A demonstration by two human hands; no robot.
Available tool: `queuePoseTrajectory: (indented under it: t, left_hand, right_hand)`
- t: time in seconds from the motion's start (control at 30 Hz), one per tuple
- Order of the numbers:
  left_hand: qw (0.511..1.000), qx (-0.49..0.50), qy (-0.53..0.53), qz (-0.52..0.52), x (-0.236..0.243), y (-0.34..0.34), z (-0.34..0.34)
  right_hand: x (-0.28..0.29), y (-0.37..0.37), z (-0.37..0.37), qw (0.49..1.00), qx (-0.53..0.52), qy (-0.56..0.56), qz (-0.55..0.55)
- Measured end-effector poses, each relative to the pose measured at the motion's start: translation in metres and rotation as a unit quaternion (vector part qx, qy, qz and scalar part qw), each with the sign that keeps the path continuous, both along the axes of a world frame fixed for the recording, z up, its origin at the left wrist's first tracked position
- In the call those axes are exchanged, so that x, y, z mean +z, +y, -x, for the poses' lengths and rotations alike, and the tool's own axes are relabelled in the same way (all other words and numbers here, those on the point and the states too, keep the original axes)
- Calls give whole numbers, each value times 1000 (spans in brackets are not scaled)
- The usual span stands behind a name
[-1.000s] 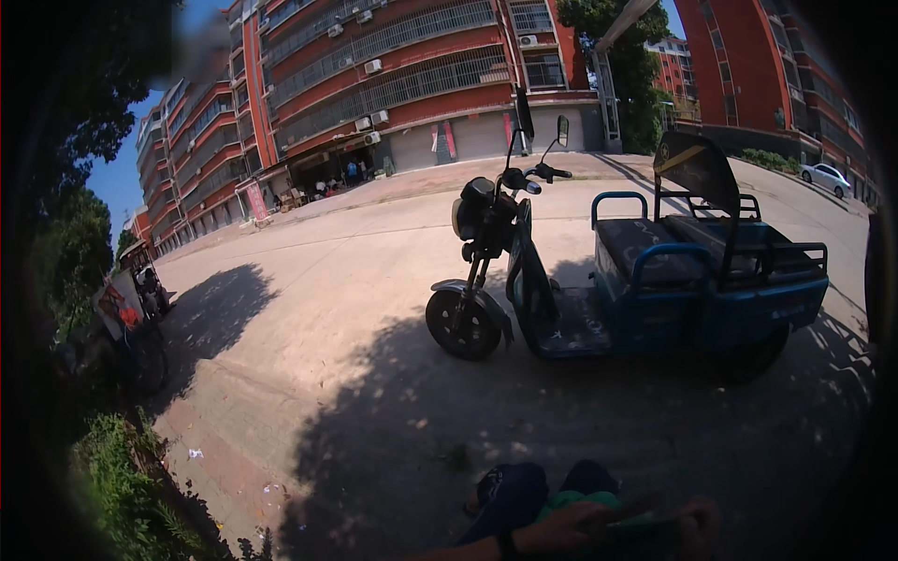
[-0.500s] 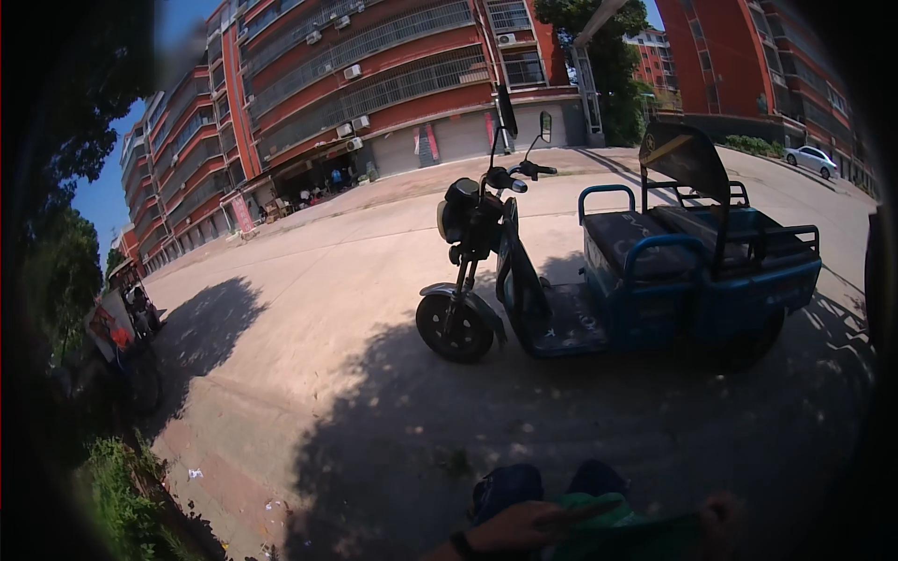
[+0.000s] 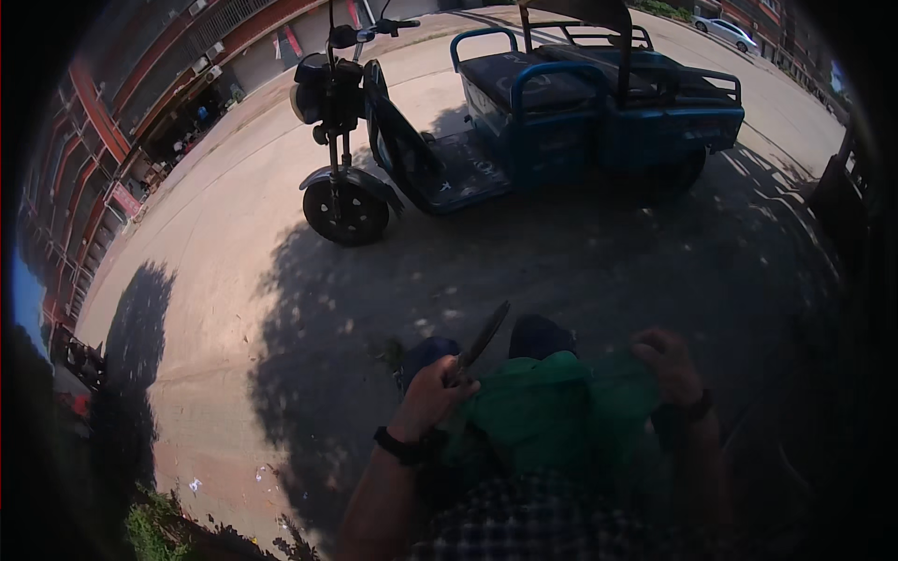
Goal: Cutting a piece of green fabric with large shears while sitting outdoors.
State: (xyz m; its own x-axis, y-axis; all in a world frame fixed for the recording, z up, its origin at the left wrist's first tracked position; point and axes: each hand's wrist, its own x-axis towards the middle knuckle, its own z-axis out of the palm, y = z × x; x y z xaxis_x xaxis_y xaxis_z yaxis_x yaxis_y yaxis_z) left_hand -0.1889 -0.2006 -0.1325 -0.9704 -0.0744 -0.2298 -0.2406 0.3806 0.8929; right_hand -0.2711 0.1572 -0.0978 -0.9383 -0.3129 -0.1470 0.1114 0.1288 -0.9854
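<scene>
My left hand [image 3: 433, 397] is closed around a dark, narrow tool [image 3: 486, 338] with a tapered end that points up and to the right. It looks like a blade, but shade hides its exact kind. The same hand also seems to grip the left edge of a thin green sheet [image 3: 538, 402], cloth or plastic. At the sheet's upper right corner, my right hand [image 3: 666, 363] is closed, pinching the edge. Between the two hands the sheet is stretched across my lap, below my knees [image 3: 543, 337]. Dark bands circle both wrists.
A blue cargo tricycle [image 3: 561, 122] stands ahead on the pavement, its front wheel [image 3: 344, 210] to the left. Tree shade covers the ground around me. Green plants [image 3: 154, 528] grow at the lower left, near litter. A silver car [image 3: 725, 33] is far right.
My view has tipped downward, so the tricycle sits higher and further left. Both hands now show more fully, further apart, with the green sheet spread between them and the tool raised.
</scene>
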Motion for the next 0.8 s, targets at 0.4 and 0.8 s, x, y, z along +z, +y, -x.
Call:
queuePoseTrajectory:
  t: [0.4,0.8]
  left_hand:
    - [995,74,-23,-60,-56,7,18]
    - [997,62,52,13,-79,18,32]
  right_hand:
    - [-102,-10,5,994,-49,-60,79]
    - [-105,-6,52,991,-63,-99,59]
